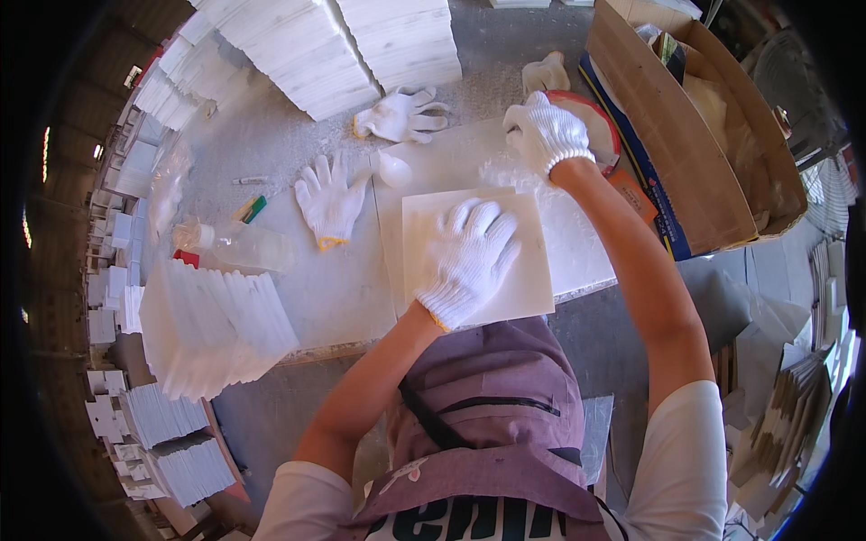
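Note:
Both my hands wear white knitted gloves. My left hand (471, 257) lies flat, fingers spread, on a square whitish tile or board (534, 290) near the table's front edge. Part of another pale sheet shows at its far edge. Farther right, my right hand (545, 135) is raised with curled fingers beside a round red-edged thing (603, 128). What its fingers hold, if anything, is hidden. A loose white glove (331, 202) lies left of the board, and a second glove (404, 115) lies beyond it. Between them and the board sits a small rounded white thing (394, 169).
A ragged stack of white sheets (216, 325) stands at the table's left front corner, near a clear bottle (257, 248). Tall white stacks (289, 54) rise at the back. An open cardboard box (677, 135) borders the right side, with an orange packet (634, 196) beside it.

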`<state>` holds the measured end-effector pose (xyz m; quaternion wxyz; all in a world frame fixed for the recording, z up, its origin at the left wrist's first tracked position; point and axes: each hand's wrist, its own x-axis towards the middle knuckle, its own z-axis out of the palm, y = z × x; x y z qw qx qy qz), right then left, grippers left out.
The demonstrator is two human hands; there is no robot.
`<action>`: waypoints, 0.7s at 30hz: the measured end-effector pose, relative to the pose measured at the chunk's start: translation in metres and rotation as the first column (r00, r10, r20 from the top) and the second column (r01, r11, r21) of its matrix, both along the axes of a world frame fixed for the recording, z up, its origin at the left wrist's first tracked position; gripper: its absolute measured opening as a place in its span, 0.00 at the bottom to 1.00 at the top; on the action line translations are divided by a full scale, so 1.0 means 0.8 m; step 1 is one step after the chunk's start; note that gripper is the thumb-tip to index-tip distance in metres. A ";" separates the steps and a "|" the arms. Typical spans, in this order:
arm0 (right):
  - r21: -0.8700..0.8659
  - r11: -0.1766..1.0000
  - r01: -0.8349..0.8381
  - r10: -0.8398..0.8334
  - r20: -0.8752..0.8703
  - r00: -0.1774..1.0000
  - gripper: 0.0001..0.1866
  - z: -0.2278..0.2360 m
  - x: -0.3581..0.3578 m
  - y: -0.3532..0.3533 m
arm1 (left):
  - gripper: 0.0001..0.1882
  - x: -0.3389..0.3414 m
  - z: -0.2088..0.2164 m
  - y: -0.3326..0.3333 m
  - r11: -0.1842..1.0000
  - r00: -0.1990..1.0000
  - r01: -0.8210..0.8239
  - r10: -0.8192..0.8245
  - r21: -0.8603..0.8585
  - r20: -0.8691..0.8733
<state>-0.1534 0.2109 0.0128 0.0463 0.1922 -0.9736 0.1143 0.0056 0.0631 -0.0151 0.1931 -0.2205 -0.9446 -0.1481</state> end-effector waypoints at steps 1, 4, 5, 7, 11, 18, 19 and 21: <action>-0.002 1.000 -0.015 0.015 -0.043 0.999 0.11 0.001 -0.002 -0.001 | 0.15 0.000 0.000 0.000 1.000 1.000 0.001 -0.001 0.007 0.003; 0.025 0.993 -0.120 0.122 -0.245 0.962 0.09 0.008 -0.007 0.012 | 0.15 0.002 0.003 0.001 1.000 0.999 -0.017 0.016 0.007 0.050; 0.060 0.976 -0.209 0.217 -0.352 0.910 0.08 0.021 -0.005 0.017 | 0.16 0.002 0.002 -0.001 1.000 0.998 -0.018 0.017 0.018 0.063; -0.510 0.844 -0.165 0.051 -0.230 0.972 0.11 0.065 0.033 0.028 | 0.16 0.005 0.000 -0.004 0.999 0.996 -0.019 0.015 0.041 0.084; -0.904 0.390 0.174 -0.156 0.122 0.980 0.17 0.090 0.122 0.080 | 0.16 0.004 -0.004 0.001 0.997 0.998 -0.059 0.061 0.050 -0.019; -0.849 -0.311 0.426 -0.039 0.459 0.887 0.10 -0.042 0.229 0.112 | 0.16 0.077 0.017 0.026 0.827 0.870 0.430 -0.486 0.361 0.078; -0.807 -0.338 0.484 -0.032 0.523 0.851 0.10 -0.048 0.235 0.106 | 0.16 0.086 0.021 0.030 0.829 0.873 0.416 -0.479 0.374 0.092; -0.787 -0.310 0.533 0.030 0.552 0.833 0.12 -0.056 0.228 0.098 | 0.21 0.089 0.016 0.017 0.908 0.939 0.321 -0.343 0.270 0.038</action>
